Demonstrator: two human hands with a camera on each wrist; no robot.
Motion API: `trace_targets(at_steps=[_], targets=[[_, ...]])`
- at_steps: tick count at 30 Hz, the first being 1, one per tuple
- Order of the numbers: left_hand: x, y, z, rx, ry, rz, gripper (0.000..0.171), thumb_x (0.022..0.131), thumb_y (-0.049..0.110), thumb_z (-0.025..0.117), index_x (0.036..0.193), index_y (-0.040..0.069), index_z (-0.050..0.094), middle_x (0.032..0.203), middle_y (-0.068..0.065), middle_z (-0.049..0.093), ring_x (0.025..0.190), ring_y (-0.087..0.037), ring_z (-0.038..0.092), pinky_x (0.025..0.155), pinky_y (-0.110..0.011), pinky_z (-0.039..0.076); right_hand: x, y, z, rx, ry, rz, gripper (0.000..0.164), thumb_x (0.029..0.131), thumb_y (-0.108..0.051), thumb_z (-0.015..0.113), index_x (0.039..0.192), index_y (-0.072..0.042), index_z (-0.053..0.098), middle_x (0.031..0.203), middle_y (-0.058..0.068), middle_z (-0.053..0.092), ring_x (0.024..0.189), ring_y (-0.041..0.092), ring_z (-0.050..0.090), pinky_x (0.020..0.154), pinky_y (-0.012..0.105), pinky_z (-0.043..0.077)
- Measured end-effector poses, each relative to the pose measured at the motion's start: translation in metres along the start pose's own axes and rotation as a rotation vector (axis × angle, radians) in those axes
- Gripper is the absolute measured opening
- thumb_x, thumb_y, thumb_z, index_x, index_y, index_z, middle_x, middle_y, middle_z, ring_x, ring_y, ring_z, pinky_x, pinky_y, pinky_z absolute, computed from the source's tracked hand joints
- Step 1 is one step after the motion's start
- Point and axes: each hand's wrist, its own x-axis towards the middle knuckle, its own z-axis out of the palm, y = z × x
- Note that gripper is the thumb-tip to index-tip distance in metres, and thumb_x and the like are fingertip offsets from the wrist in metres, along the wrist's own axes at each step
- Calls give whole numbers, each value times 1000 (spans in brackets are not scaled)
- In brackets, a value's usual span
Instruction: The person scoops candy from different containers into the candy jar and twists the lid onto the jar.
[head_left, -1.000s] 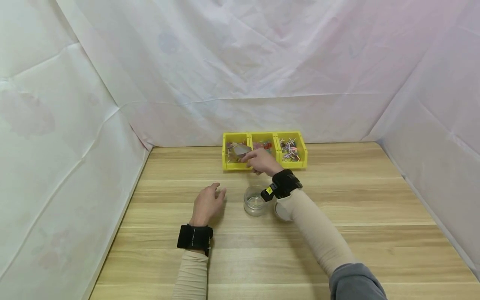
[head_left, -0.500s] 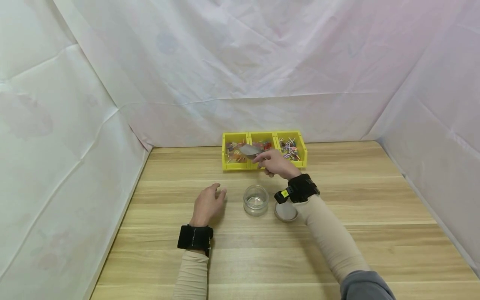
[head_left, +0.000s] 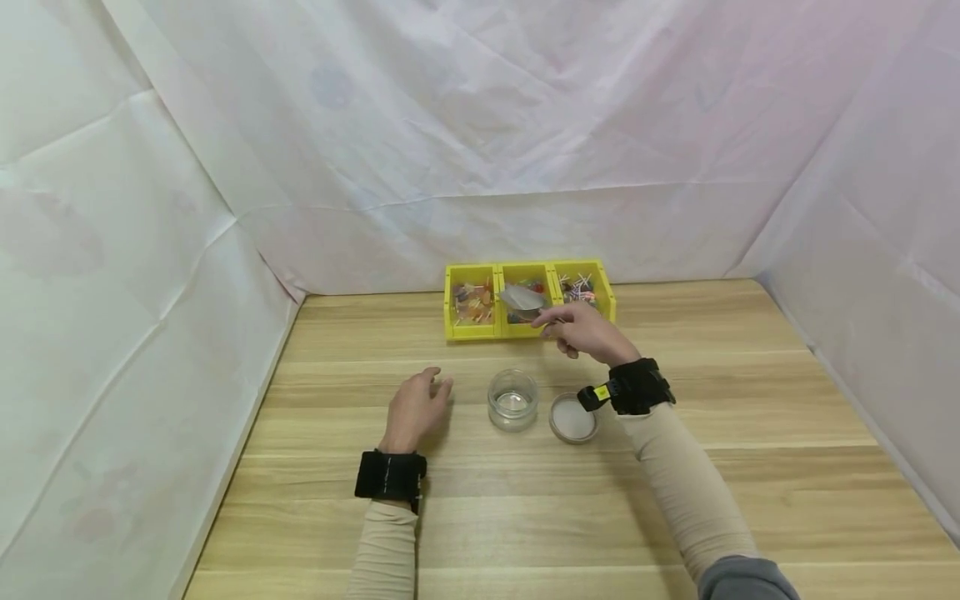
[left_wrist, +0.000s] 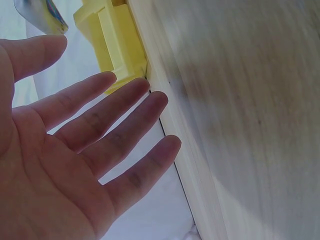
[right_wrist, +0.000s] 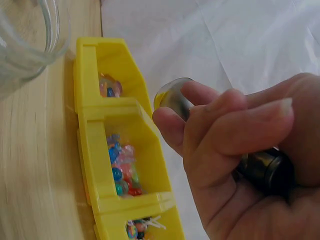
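In the head view my right hand [head_left: 588, 331] holds a metal scoop [head_left: 522, 297] over the middle compartment of a yellow three-part bin [head_left: 474, 333]. The right wrist view shows its fingers curled round the scoop's dark handle [right_wrist: 272, 172]. My left hand [head_left: 411, 408], fingers spread and relaxed, stays to the left of a glass jar [head_left: 513, 421] and holds nothing. No contents show inside the jar. A round lid [head_left: 573, 418] with a pale inside lies just right of the jar.
Small orange pieces with sticks [head_left: 472, 304] fill the left compartment. Coloured glossy balls [right_wrist: 120, 165] lie in the middle one, and striped pieces with white sticks [head_left: 576, 287] in the right one. White cloth [head_left: 480, 125] hangs behind the wooden table [head_left: 480, 533].
My right hand has moved right with the scoop, from over the left compartment to over the middle one, and the lid has come into full view. My left hand has stayed put.
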Motion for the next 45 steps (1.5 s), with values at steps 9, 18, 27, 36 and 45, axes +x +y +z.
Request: trace_targets(at_steps=[9, 18, 27, 36, 45], targets=[[-1, -5, -1, -2, -8, -4, 47, 101, 32, 57, 133, -3, 59, 131, -23, 61, 123, -39, 57, 101, -54, 47, -10, 11, -5, 30, 43, 19, 25, 103, -7, 51, 123, -6, 65, 117, 21, 62, 57, 18, 44, 50, 31, 39], [-4, -10, -3, -5, 3, 5, 47, 101, 33, 57, 132, -2, 59, 130, -23, 62, 123, -39, 57, 101, -54, 47, -14, 20, -9, 23, 59, 44, 28, 104, -8, 47, 127, -3, 63, 109, 21, 63, 58, 17, 45, 50, 30, 41], [-4, -9, -2, 15, 10, 20, 45, 100, 30, 58, 131, -3, 60, 129, -23, 63, 121, -39, 58, 100, -54, 48, -22, 30, -20, 24, 104, 97, 32, 104, -10, 45, 130, 0, 60, 104, 17, 62, 59, 15, 48, 50, 28, 43], [-5, -7, -4, 13, 1, -8, 45, 101, 30, 57, 132, -3, 59, 130, -23, 62, 121, -39, 58, 100, -54, 48, -29, 42, -26, 11, 125, 102, 31, 103, -13, 51, 130, 1, 61, 103, 17, 63, 61, 15, 51, 52, 30, 47], [-5, -7, -3, 24, -3, 2, 46, 101, 30, 57, 132, -3, 59, 130, -23, 62, 122, -39, 58, 100, -54, 48, -36, 48, -33, 25, 153, 121, 30, 104, -14, 48, 129, -2, 61, 105, 16, 61, 64, 15, 52, 55, 32, 48]])
